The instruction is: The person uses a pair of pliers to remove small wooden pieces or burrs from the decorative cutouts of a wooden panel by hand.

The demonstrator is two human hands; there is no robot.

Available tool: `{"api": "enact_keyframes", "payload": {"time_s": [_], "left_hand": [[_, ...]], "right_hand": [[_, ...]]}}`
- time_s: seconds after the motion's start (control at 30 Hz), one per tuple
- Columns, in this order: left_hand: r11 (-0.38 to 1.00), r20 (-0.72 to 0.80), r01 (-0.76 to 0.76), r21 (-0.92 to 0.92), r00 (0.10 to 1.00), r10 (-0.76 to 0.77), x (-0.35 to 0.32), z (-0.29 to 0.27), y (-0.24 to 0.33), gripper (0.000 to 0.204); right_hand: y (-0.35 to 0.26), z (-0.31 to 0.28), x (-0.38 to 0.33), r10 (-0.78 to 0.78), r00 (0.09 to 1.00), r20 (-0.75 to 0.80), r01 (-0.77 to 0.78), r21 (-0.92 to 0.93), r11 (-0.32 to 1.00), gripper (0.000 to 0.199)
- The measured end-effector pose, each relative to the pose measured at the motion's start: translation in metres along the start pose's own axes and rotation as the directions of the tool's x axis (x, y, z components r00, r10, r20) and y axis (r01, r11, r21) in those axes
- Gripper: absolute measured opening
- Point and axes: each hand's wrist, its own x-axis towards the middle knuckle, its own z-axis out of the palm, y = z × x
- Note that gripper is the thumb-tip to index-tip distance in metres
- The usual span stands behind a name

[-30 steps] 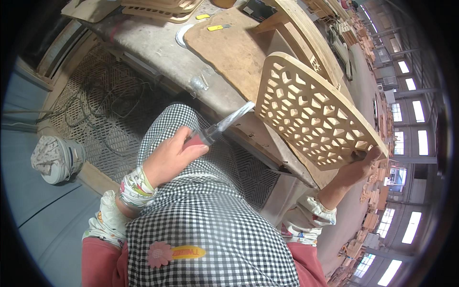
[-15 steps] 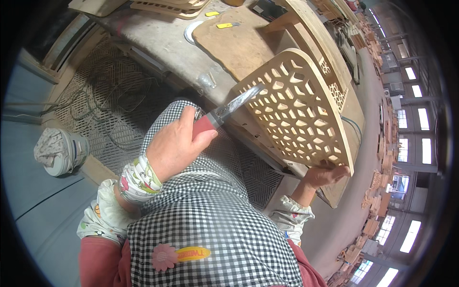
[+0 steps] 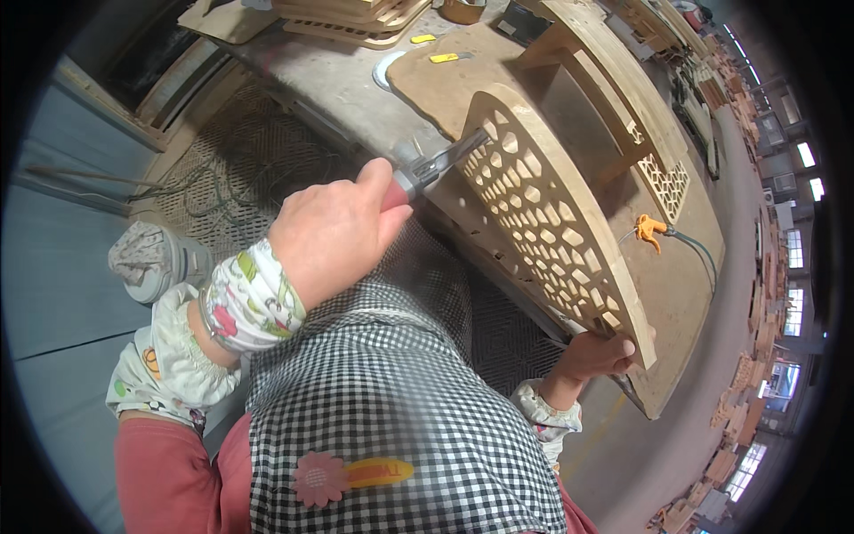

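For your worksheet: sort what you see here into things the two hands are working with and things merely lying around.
In use:
- left hand gripping a red-handled metal tool
- right hand steadying the perforated wooden panel

Lying about:
- orange spray nozzle with hose on the workbench
- stacked lattice panels
- yellow marker
- shoe on the floor

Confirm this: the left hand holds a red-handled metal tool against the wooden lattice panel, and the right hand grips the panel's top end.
Not quite. In the head view the right hand grips the lattice panel at its lower end. The left hand does hold the red-handled tool against the panel.
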Motion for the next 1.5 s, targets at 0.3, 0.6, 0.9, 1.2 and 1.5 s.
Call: {"api": "enact_keyframes", "payload": {"time_s": [0.3,0.6,0.9,1.2,1.5], "left_hand": [[1.0,0.033,0.014,0.0,0.999,-0.014,0.016,0.003,0.012,0.036],[0.965,0.413,0.075,-0.253,0.91,0.038,-0.024,0.015,-0.007,0.043],[0.65,0.444,0.372,-0.663,0.894,-0.058,-0.018,-0.032,0.008,0.032],[0.533,0.502,0.416,-0.737,0.865,0.019,-0.01,-0.037,0.001,0.036],[0.557,0.547,0.446,-0.7,0.837,0.017,0.007,-0.036,0.012,0.036]], "right_hand": [[0.002,0.0,0.001,-0.007,1.0,0.008,0.006,0.062,0.998,0.056],[0.019,-0.001,-0.01,0.205,0.978,-0.043,-0.196,0.165,0.967,0.07],[0.01,-0.003,-0.007,0.038,0.999,-0.028,-0.035,0.08,0.996,0.065],[0.009,-0.001,-0.002,0.027,0.999,-0.035,-0.026,0.023,0.999,0.07],[0.012,-0.006,-0.002,-0.023,0.998,0.055,0.016,0.13,0.991,0.057]]}}
